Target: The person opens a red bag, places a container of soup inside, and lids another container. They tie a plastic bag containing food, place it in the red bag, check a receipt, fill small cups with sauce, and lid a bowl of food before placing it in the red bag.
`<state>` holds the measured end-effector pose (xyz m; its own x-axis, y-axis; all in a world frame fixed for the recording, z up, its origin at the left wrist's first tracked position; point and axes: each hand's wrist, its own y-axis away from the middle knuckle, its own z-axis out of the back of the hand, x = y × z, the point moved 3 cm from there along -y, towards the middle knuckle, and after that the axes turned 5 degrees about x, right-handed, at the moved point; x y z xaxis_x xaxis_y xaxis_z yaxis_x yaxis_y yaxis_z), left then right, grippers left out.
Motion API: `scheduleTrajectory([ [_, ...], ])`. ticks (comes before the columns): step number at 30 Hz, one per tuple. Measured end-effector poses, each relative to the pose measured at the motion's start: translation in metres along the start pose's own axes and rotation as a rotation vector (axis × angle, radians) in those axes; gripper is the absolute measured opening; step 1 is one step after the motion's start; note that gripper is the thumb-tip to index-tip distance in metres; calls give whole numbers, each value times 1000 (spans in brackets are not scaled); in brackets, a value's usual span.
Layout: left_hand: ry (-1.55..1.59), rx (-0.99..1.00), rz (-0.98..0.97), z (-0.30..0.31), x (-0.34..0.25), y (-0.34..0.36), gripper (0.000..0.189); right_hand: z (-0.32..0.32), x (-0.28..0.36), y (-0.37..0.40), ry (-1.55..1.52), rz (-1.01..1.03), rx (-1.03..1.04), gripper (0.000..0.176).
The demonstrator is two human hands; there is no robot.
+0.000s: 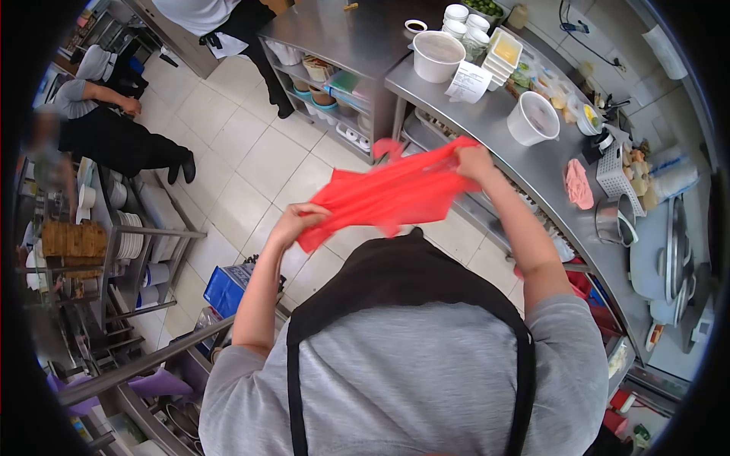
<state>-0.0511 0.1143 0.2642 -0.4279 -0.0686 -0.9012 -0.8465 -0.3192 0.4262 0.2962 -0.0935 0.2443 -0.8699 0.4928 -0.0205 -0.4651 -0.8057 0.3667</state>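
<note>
A thin red plastic bag (388,194) is stretched between my two hands in front of my black apron (380,281). It looks blurred by motion, with loose flaps along its upper and lower edges. My left hand (299,223) pinches the bag's left end. Higher up, my right hand (474,165) is closed on the right end, near the edge of the steel counter. No other thing is in either hand.
On the steel counter (487,121) at the right stand white tubs (532,119), stacked containers, a pink cloth (578,184) and a metal pot (613,220). A blue bag (226,290) sits low at the left beside a metal rack. Several people stand at the upper left.
</note>
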Motion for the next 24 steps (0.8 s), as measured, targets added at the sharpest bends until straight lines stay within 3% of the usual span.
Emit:
scheduleTrajectory([
  [1, -124, -144, 52, 29, 50, -23, 16, 3, 27, 6, 23, 58, 91, 39],
  [2, -529, -380, 86, 54, 84, -37, 17, -16, 53, 4, 105, 143, 160, 43],
  [4, -938, -609, 170, 72, 91, -42, 21, -36, 98, 7, 106, 333, 245, 51],
  [6, -957, -652, 235, 98, 102, -61, 22, -23, 113, -11, 39, 440, 245, 54],
  [7, -978, -684, 315, 108, 101, -69, 23, -9, 113, -28, -287, 483, 51, 51],
  [8, -934, -555, 292, 118, 99, -80, 28, 4, 108, -44, -615, 517, -148, 49],
  [9, -938, -560, 288, 118, 74, -89, 28, 13, 85, -76, -972, 388, -258, 41],
  [11, -733, -352, -11, 106, 17, -116, 33, 34, 26, -139, -1446, -66, -327, 47],
  [12, -724, -314, -124, 94, -23, -124, 35, 65, 17, -139, -2010, -267, -506, 50],
  [13, -715, -275, -237, 82, -65, -131, 36, 73, 5, -156, -2017, -250, -511, 50],
  [15, -722, -250, -308, 75, -125, -147, 37, 74, -29, -184, -2373, -405, -618, 54],
  [18, -704, -161, -400, 85, -191, -167, 38, 87, -39, -194, -2271, -222, -753, 54],
  [20, -694, -38, -402, 93, -219, -179, 39, 93, -52, -200, -2267, -215, -678, 53],
  [23, -712, -63, -410, 99, -241, -204, 40, 96, -64, -208, -2241, -244, -562, 53],
  [24, -714, -20, -332, 104, -245, -214, 42, 97, -66, -210, -2220, -230, -534, 54],
])
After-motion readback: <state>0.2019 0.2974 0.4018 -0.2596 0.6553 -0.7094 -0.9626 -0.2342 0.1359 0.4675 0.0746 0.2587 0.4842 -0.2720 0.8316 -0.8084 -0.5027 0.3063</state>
